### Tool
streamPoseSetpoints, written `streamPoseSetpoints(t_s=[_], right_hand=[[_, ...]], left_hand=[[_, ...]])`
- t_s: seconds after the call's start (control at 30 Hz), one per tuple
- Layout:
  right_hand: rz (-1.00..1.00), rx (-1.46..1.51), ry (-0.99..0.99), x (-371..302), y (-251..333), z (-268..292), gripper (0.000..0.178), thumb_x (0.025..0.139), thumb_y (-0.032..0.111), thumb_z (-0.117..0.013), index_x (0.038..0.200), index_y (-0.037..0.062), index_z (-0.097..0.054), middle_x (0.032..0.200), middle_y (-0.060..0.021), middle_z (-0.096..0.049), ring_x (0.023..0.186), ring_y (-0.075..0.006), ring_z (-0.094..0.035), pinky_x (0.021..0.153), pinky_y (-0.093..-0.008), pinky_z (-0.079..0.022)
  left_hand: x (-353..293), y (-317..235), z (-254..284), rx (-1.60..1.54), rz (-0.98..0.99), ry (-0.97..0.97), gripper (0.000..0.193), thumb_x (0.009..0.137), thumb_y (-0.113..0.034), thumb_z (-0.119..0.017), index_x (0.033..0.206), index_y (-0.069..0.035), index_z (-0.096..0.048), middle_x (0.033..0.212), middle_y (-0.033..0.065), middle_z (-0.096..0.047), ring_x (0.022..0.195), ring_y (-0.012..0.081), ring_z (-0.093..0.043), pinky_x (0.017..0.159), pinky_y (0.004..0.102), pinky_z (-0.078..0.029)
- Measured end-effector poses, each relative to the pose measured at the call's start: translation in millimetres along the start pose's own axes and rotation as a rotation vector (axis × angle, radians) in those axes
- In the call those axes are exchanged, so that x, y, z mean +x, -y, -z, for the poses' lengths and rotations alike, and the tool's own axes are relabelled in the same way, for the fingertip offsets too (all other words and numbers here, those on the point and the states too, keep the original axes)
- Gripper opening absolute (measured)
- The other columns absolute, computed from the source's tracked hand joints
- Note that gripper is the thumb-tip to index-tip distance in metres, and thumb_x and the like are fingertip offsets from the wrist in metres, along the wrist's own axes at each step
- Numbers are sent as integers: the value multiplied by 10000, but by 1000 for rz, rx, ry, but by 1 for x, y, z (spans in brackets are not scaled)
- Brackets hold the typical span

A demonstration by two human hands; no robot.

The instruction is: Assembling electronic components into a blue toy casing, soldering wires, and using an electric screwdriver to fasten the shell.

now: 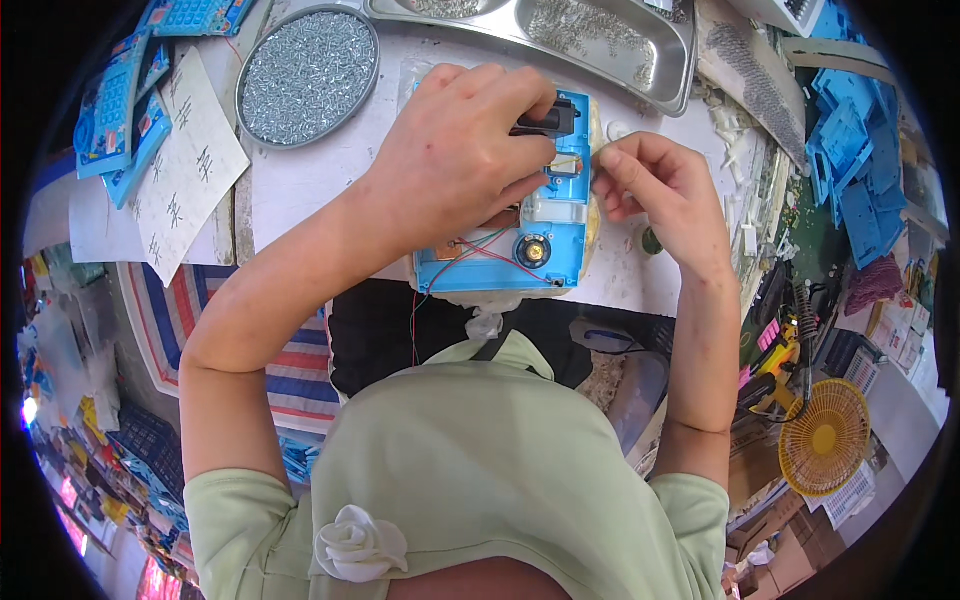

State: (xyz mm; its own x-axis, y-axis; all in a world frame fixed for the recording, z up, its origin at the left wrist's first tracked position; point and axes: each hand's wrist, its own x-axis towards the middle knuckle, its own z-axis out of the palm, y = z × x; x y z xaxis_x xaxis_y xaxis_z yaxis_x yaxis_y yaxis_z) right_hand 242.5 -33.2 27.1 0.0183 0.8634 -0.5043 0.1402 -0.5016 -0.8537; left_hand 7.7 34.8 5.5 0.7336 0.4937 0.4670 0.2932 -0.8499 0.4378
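A light blue plastic toy housing (566, 262) lies open-side up in front of me, on a pale padded base. In it sit a round black speaker (533, 251), thin red and dark wires (480, 249) and a small white-topped part (564, 165). My left hand (460, 150) reaches across the housing, its fingers closed around a black rectangular part (552, 121) near the far end. It hides much of the housing's left side. At the right edge my right hand (655, 185) has thumb and forefinger pinched together; what they hold is too small to tell.
A round tray of small silver screws (308, 78) stands at the far left. Beyond the housing is a metal tray (680, 75) with small metal parts in compartments. Blue plastic pieces (850, 150) are heaped at right, others (110, 110) at left. A yellow basket (823, 437) stands lower right.
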Motion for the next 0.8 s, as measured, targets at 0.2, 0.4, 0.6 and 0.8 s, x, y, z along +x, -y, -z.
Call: streamPoseSetpoints(t_s=[0.2,0.4,0.6,0.8], right_hand=[[399,-302,-130,1,-17,-22,195,840,96,-797,984,3,-706,678,17,-600,603,-45,-510,559,-222,-431],[323,-136,-234,5,-31,-39,108,837,52,-744,850,20,-642,629,17,-532,584,-46,-457,537,-236,-394],[367,-166,-365,5,-34,-49,136,813,95,-735,841,27,-620,694,-125,-602,605,-221,-599,604,-348,-489],[514,-267,-816,28,6,131,267,873,139,-716,1116,27,-700,890,-86,-723,798,-179,-674,747,-338,-547]], left_hand=[[4,7,-5,14,-29,-18,206,714,-161,-808,893,-126,-712,1008,37,-571,888,229,-598,786,378,-418],[12,6,-8,-4,16,-57,230,714,-142,-807,890,-117,-660,1030,54,-566,838,244,-582,754,386,-418],[34,11,-10,-160,108,83,318,674,-63,-820,858,-51,-561,1042,134,-534,932,357,-565,825,427,-447],[56,-1,6,-161,287,230,406,688,-49,-829,964,-49,-531,1106,143,-506,1012,361,-560,852,445,-432]])
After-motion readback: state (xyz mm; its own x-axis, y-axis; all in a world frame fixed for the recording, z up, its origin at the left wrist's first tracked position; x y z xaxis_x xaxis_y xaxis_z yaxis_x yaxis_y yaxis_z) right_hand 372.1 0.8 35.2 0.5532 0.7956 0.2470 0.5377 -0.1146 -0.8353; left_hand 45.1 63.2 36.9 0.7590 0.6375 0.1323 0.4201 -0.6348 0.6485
